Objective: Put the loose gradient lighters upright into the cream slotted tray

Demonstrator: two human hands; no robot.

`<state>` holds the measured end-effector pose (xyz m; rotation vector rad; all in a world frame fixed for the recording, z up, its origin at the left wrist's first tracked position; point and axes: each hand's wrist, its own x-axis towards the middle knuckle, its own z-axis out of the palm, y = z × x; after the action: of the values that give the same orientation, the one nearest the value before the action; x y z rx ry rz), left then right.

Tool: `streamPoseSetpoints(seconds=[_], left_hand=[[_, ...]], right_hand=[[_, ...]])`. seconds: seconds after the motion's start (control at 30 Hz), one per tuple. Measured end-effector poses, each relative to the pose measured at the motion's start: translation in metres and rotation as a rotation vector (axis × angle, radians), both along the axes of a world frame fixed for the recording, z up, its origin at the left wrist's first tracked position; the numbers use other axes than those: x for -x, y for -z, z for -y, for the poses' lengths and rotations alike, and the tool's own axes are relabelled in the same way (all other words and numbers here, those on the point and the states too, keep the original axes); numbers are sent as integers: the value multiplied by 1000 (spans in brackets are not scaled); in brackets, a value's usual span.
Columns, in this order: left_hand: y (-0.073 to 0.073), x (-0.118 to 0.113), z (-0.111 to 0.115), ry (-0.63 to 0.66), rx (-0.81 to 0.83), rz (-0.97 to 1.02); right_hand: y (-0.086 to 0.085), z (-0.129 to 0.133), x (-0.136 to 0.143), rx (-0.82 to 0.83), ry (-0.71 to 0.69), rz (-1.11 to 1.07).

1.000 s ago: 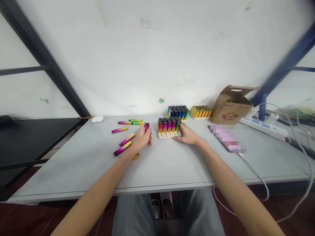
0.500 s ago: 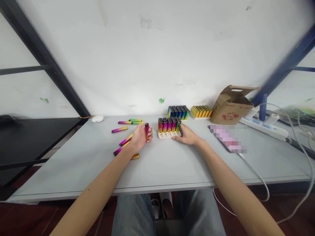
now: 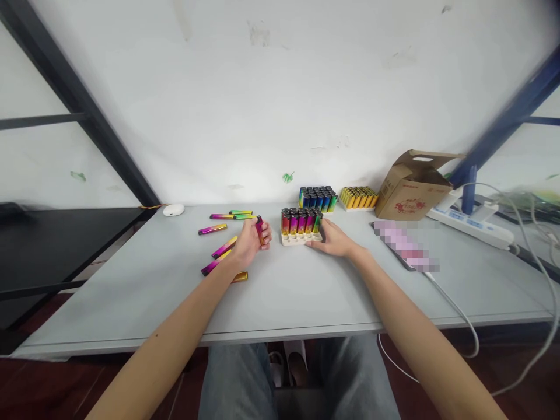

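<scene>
My left hand [image 3: 251, 240] is closed around a purple-and-gold lighter [image 3: 260, 228], held upright a little above the table, left of the white tray. My right hand [image 3: 333, 239] grips the right end of the white tray [image 3: 294, 240], its thumb along the front edge and its other fingers partly hidden behind. Several shiny lighters [image 3: 301, 222] in red, purple, gold and green stand in the tray's back rows, while the front holes show bare. Around and beyond my left hand lie several loose lighters [image 3: 212, 230], some partly covered by my wrist.
Behind the tray stand a block of blue-green lighters [image 3: 318, 201] and a tray of yellow ones [image 3: 359, 199]. To the right are an open cardboard box [image 3: 405, 195], a power strip [image 3: 472, 227] and a phone [image 3: 400, 248] on a cable. A white case [image 3: 174, 210] lies far left.
The lighter in my left hand has tilted slightly, its top leaning left. My right hand stays on the tray, which has not visibly moved.
</scene>
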<state>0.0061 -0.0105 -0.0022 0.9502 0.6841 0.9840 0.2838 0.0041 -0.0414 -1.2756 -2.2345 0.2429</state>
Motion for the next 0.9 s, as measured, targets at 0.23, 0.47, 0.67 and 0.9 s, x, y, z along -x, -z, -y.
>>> streamPoseSetpoints(seconds=[0.23,0.47,0.67,0.9], left_hand=[[-6,-4,5,-48,-13,-46],[-10,-7,8,-102,-10,-111],[-8,-9,8,-124,-32,-130],[-10,-11,11,-119,-43,-132]], right_hand=[[3,-2,-1,-15,-5,-7],[2,-1,-1,13,10,6],[2,-1,-1,9,8,22],[2,-1,-1,9,17,14]])
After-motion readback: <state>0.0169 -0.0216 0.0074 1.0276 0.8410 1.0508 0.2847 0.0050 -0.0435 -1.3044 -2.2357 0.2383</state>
